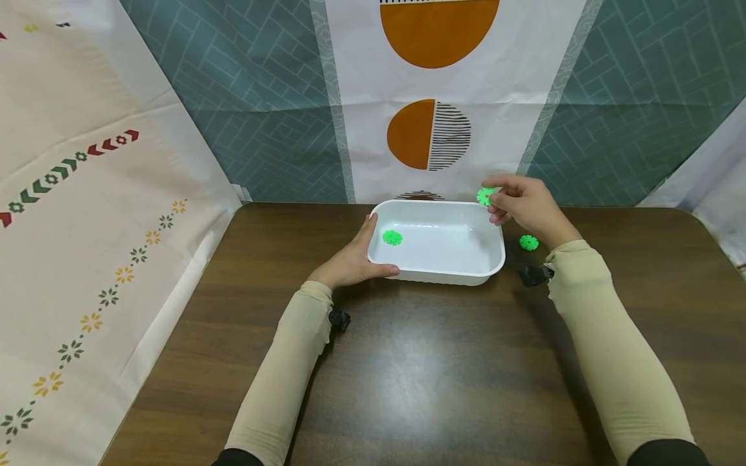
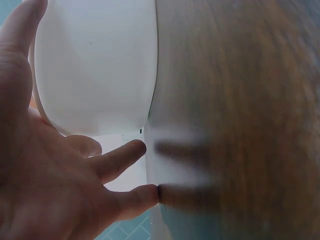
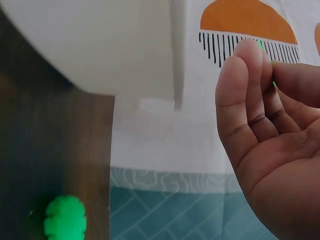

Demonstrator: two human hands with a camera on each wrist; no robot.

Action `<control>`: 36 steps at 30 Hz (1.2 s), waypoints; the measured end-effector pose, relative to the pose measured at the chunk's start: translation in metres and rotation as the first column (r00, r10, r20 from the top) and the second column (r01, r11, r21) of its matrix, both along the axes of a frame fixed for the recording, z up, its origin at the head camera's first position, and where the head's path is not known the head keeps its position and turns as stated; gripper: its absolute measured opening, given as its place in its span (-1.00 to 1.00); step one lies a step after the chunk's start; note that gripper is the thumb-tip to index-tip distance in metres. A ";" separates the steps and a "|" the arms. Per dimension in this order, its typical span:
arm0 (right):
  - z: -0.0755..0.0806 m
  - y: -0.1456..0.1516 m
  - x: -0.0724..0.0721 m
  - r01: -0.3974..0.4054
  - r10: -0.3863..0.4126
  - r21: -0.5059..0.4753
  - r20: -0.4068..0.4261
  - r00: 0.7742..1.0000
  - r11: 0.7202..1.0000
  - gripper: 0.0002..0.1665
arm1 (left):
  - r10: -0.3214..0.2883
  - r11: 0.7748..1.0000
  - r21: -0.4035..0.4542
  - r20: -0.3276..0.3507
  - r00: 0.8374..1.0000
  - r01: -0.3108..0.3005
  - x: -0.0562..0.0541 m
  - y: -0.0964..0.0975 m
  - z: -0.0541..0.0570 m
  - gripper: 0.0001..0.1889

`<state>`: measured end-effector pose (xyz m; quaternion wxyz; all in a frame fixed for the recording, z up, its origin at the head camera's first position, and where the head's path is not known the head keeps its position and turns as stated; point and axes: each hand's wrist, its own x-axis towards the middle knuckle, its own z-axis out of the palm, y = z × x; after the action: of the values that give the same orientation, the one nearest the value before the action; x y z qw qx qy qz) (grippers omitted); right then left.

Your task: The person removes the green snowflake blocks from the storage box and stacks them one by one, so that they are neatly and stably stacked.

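Note:
My left hand (image 1: 355,257) grips the left front corner of a white rectangular tray (image 1: 431,274), thumb along the front and fingers along the left side. In the left wrist view the lower fingers spread below the tray wall (image 2: 95,65). My right hand (image 1: 527,204) is raised by the tray's back right corner, pinching a green notched plastic disc (image 1: 484,196) between thumb and fingertips; in the right wrist view the fingers mostly hide it. Another green disc (image 1: 392,237) lies inside the tray at the left. A third disc (image 1: 529,243) lies on the table under the right wrist.
The tray stands near the back edge of a dark brown wooden table (image 1: 408,375). A patterned cloth (image 1: 256,103) hangs directly behind the table. Pale embroidered fabric (image 1: 105,259) borders the left side, and white cloth (image 1: 723,168) hangs at the right.

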<state>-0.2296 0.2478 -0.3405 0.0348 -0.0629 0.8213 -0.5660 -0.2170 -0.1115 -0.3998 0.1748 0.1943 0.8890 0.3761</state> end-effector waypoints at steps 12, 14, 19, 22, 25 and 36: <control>-0.019 0.039 0.021 0.063 -0.062 -0.012 0.062 0.996 0.998 -0.54 | -0.003 1.000 -0.014 -0.018 1.000 0.002 0.000 0.000 -0.001 0.36; -0.023 0.045 0.023 0.073 -0.070 -0.033 0.076 0.995 0.997 -0.53 | -0.003 1.000 -0.016 -0.014 1.000 0.002 0.000 0.000 -0.001 0.36; -0.037 0.060 0.024 0.086 -0.077 -0.088 0.096 0.992 0.992 -0.53 | -0.004 1.000 -0.012 -0.008 1.000 0.004 0.000 0.000 -0.001 0.36; -0.045 0.070 0.025 0.080 -0.071 -0.066 0.121 0.990 0.995 -0.52 | -0.006 1.000 -0.012 -0.009 1.000 0.006 0.000 0.001 -0.001 0.36; -0.051 0.078 0.027 0.067 -0.061 -0.030 0.159 0.985 0.997 -0.50 | -0.008 1.000 -0.014 -0.011 1.000 0.008 -0.001 0.001 -0.001 0.36; -0.061 0.095 0.029 -0.025 0.015 0.034 0.276 0.961 0.999 -0.45 | -0.009 1.000 0.003 -0.011 1.000 0.009 -0.001 0.001 -0.001 0.33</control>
<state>-0.2003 0.3432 -0.4018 0.1558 0.0090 0.8181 -0.5534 -0.2180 -0.1109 -0.4007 0.1714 0.2005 0.8884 0.3756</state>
